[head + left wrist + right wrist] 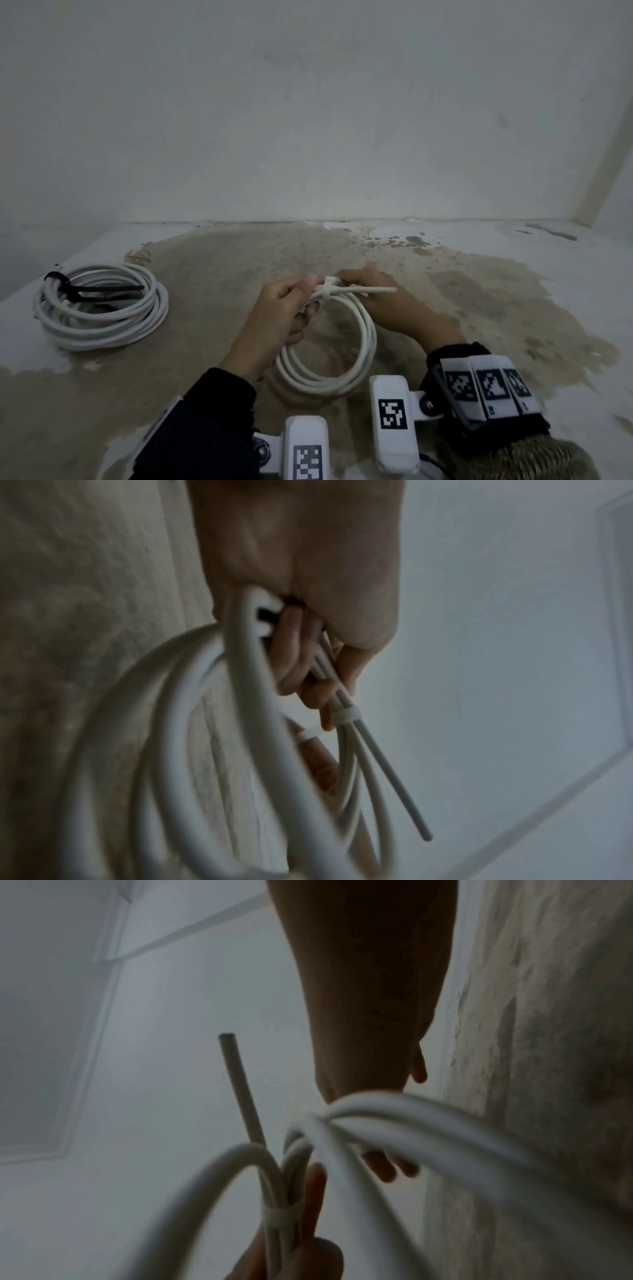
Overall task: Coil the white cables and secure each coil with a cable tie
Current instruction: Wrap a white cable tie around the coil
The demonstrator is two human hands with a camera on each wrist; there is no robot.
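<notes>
Near the middle of the worn floor (239, 260), toward its near edge, both hands hold a small coil of white cable (356, 342) lifted off the surface. The left hand (284, 308) grips the bunched strands at the top of the coil, fingers curled tightly around them. A white cable tie (327, 291) wraps the strands just beside the left thumb. The right hand (376, 301) is at the tie from the other side, its fingers behind the strands; I cannot tell how firmly it pinches. The loose cable end (380, 290) sticks out to the right. By the left edge lies a larger white coil (102, 308) bound with a black tie (78, 287).
</notes>
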